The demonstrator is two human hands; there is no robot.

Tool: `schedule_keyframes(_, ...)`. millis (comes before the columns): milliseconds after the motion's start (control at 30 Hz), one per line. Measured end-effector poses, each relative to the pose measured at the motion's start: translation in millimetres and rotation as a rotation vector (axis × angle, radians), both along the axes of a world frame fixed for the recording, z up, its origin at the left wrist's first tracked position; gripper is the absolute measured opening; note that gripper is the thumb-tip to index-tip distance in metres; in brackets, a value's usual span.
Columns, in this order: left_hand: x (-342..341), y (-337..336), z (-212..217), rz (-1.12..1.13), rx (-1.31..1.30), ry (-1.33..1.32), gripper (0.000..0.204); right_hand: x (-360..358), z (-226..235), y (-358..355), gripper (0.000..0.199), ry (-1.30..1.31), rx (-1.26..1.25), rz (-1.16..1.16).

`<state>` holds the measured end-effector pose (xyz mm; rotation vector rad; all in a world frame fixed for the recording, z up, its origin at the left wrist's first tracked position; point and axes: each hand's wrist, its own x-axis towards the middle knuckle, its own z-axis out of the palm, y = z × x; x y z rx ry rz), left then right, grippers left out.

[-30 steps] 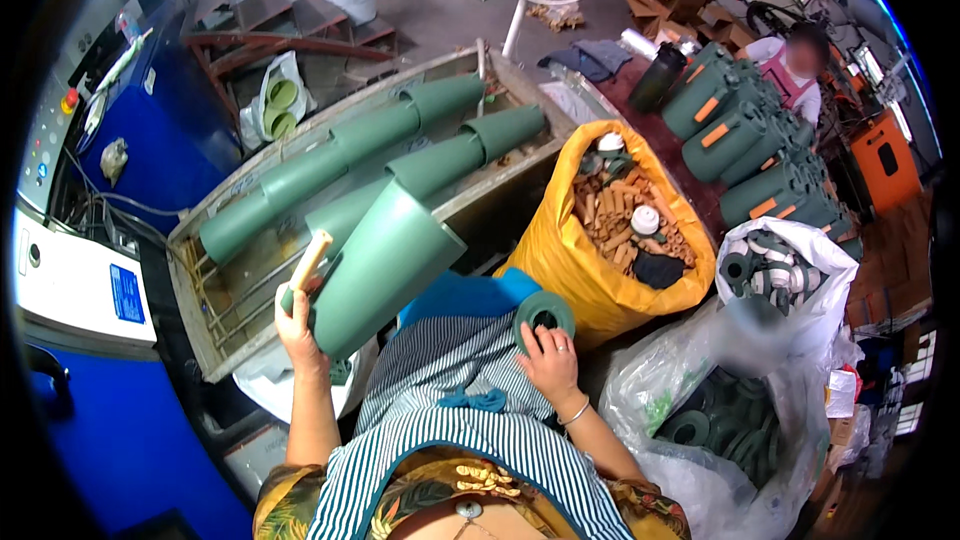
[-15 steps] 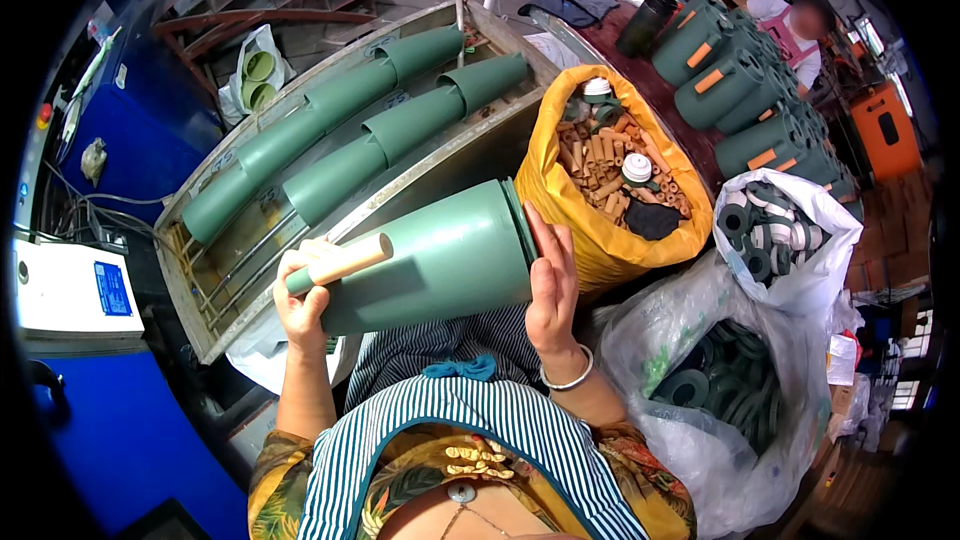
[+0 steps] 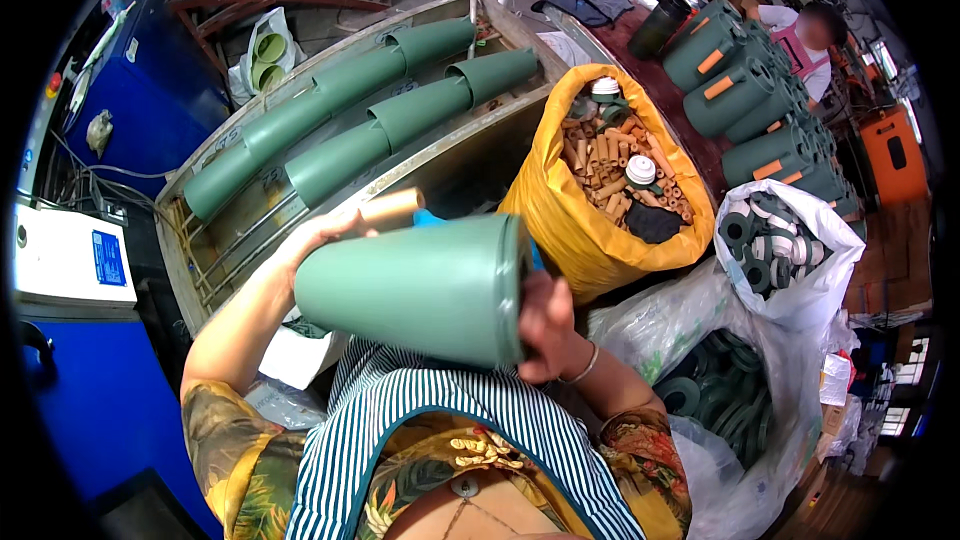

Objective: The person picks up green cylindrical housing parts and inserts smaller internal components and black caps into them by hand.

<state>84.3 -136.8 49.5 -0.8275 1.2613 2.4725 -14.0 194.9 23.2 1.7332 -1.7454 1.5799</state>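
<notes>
A green tapered plastic jug (image 3: 410, 290) lies sideways in front of my apron, its rimmed end toward the right. A tan tube-shaped grip (image 3: 392, 207) on its handle shows past the far side. My left hand (image 3: 338, 224) is closed round the handle end, its fingers partly hidden by the jug. At the rimmed end my right hand (image 3: 548, 328) is closed on the jug, smeared by motion. A small patch of blue (image 3: 428, 218) shows just behind the jug; I cannot make out what it is.
Green tapered tubes (image 3: 350, 152) lie in two rows in a long trough (image 3: 385, 180). A yellow sack (image 3: 555, 230) holds tan tubes and white caps. Bags of ring-shaped parts (image 3: 715, 390) stand at right. Several green jugs (image 3: 735, 95) stand beyond, near another person (image 3: 805, 45).
The jug has been rolled, so its handle has turned from the near face to the far side. My left forearm has swung outward, and my right hand has shifted lower along the rim.
</notes>
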Motion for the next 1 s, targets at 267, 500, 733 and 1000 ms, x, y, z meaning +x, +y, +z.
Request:
schedule_keyframes(267, 5.6, 80.6, 56.7, -0.601, -2.008, 1.548, 0.013, -77.1, -65.6, -45.8, 0.058, -1.913, -0.017, 0.082)
schedule_keyframes(500, -12.9, 43.5, 5.3, 0.271, -0.78, 0.204, 0.018, -46.6, -31.2, -36.4, 0.05, -0.963, -0.024, -0.188)
schedule_keyframes(733, -26.5, 73.0, 42.4, -0.602, -1.729, 1.422, 0.01, -180.1, -70.7, -32.4, 0.067, -1.465, 1.06, -0.048)
schedule_keyframes(1000, -10.9, 20.4, -55.1, 0.506, -0.216, 0.194, 0.071, -382.1, -73.6, -14.1, 0.043, -0.313, 0.801, -1.399)
